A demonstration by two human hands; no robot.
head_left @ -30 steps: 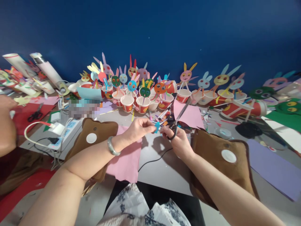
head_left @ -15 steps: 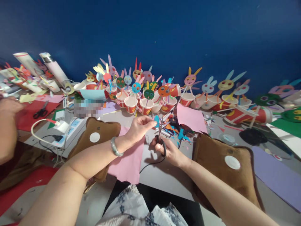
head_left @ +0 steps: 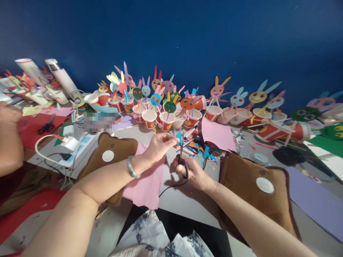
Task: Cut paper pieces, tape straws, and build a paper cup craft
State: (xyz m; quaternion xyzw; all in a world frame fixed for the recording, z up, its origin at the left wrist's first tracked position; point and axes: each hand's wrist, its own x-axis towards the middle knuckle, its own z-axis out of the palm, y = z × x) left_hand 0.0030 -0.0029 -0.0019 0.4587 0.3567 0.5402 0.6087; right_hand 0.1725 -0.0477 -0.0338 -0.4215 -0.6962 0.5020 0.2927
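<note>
Between the thumb and finger of my left hand (head_left: 160,145) is pinched a small blue paper piece (head_left: 178,136). My right hand (head_left: 197,174) is closed around the black handles of a pair of scissors (head_left: 183,165). Its blades point up and lie against the right edge of the blue piece; whether they are parted is hard to make out. Pink paper (head_left: 147,178) lies on the table below my left wrist. Several blue, orange and white paper scraps (head_left: 197,147) are strewn just behind the scissors.
Paper cups (head_left: 149,118) with rabbit-face cutouts line the blue wall. Brown cushions (head_left: 254,200) lie either side. A power strip (head_left: 84,146) with cables sits left, near black scissors (head_left: 46,125) on red paper. A co-worker's arm (head_left: 9,139) reaches in at far left.
The scissors have closed in on the blue paper piece, their blades now at its edge. My right hand shifted slightly left. At far left the co-worker's hand moved a little.
</note>
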